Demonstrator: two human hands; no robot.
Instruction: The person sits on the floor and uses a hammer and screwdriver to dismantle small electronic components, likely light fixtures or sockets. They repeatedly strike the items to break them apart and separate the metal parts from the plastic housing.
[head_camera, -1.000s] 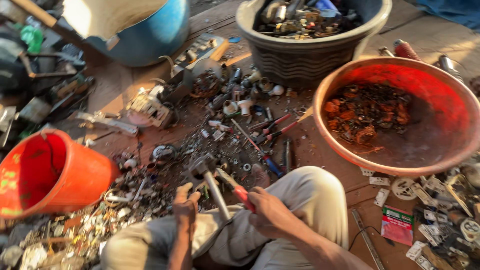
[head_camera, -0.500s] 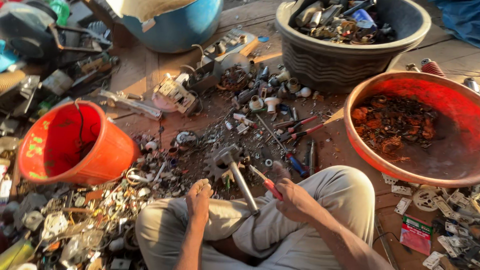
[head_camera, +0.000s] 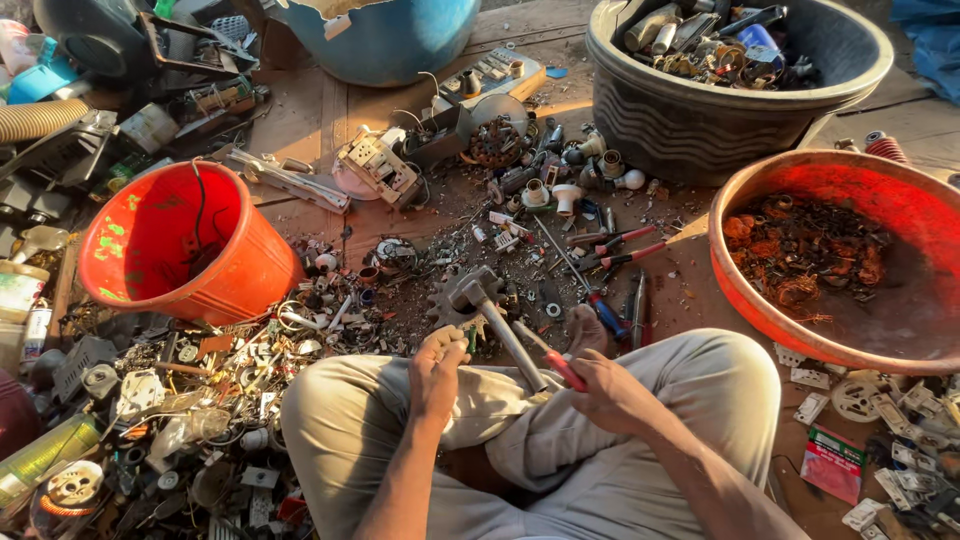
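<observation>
- my right hand (head_camera: 610, 392) is clenched round the handle of the hammer (head_camera: 500, 325), and a slim red-handled tool sits in the same grip; the hammer head rests low on the scrap just beyond my knees.
- compared with a moment ago, the hammer head sits lower and nearer the small piece; i judge that the blow has landed or is about to.
- my left hand (head_camera: 437, 365) pinches a small part (head_camera: 470, 338) against the ground, fingers curled, just left of the hammer head; what the part is, i cannot tell.
- a toothed metal gear (head_camera: 447, 305) lies under and behind the hammer head, touching the litter of screws and bits.
- the orange bucket (head_camera: 170, 245) lies tipped on its side to the far left, mouth toward me.
- the wide red basin (head_camera: 760, 290) with rusty copper-coloured tangles stands at right, well apart from my hands.
- the dark tub (head_camera: 700, 120) of mixed metal stands far right, the blue drum (head_camera: 380, 45) far centre.
- red-handled pliers (head_camera: 615, 250) lie on the boards between the tub and my knee.
- my view has drawn closer than before, so the work fills more of the middle.
</observation>
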